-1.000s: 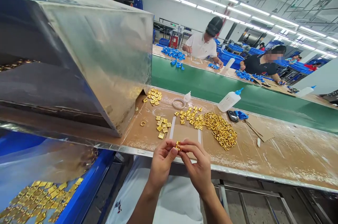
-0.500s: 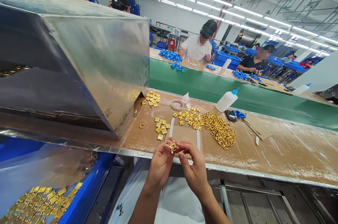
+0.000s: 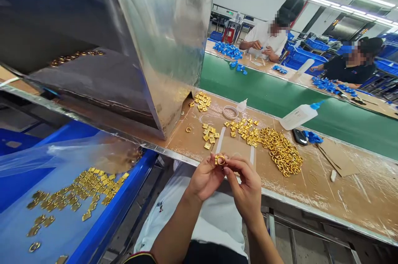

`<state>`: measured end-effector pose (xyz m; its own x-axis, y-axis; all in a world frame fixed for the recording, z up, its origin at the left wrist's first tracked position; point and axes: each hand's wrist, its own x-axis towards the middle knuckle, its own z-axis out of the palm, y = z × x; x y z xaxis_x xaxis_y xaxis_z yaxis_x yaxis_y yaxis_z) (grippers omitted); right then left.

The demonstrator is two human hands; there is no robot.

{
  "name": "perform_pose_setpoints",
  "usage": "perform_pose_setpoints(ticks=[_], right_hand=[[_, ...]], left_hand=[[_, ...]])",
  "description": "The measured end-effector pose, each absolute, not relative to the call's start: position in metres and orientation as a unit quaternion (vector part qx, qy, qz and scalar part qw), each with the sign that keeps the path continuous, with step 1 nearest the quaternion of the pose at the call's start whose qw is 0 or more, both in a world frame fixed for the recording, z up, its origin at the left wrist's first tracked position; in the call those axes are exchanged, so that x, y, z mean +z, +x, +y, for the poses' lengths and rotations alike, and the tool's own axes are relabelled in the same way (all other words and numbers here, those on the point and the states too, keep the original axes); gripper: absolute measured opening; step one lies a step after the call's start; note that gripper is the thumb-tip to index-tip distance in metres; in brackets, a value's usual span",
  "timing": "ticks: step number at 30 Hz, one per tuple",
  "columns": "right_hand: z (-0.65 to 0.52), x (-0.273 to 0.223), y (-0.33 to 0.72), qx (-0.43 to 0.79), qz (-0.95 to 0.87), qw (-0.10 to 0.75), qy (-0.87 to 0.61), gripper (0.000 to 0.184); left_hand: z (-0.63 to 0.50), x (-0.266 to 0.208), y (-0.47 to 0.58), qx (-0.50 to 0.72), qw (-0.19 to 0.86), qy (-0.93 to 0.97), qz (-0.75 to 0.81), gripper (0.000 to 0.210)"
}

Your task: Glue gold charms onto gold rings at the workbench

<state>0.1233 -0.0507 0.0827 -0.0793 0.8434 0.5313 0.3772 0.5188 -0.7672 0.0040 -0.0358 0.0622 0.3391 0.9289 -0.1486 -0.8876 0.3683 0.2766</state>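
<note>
Your left hand has its fingertips pinched on one gold ring, raised just over the near edge of the workbench. Your right hand has its fingertips at the ring's right side; whether they pinch it, you cannot tell from here.

Low on your left, the blue bin, lined with clear plastic, contains dozens of square gold pieces and one visible round piece.

On the bench lie three groups of small gold pieces: roughly ten in the near-left group, more in the middle cluster and the far-left group. To their right is a heap of gold rings, too many to count; one loose ring lies left.

Beyond them you have one tape roll, one small white bottle and one larger blue-tipped bottle, contents unclear.

Across the green belt, two co-workers sit near piles of blue pieces.
</note>
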Motion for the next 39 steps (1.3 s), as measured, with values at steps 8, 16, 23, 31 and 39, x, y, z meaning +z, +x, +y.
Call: perform_pose_setpoints(ticks=[8,16,23,31,39], right_hand=[[-0.048,0.083,0.121,0.234,-0.700,0.517,-0.432,0.015],[-0.046,0.079,0.120,0.256,-0.705,0.499,-0.434,0.014],[-0.044,0.080,0.119,0.232,-0.702,0.512,-0.437,0.012],[-0.042,0.081,0.116,0.217,-0.701,0.526,-0.430,0.012],[-0.044,0.085,0.116,0.229,-0.707,0.534,-0.402,0.016]], left_hand=[[-0.036,0.065,0.003,0.558,0.816,0.043,0.146,0.040],[-0.035,0.065,0.002,0.557,0.818,0.028,0.142,0.040],[-0.034,0.076,0.006,0.538,0.829,-0.031,0.147,0.025],[-0.034,0.073,0.007,0.536,0.828,-0.065,0.151,0.025],[-0.037,0.069,0.003,0.549,0.831,0.000,0.089,0.035]])
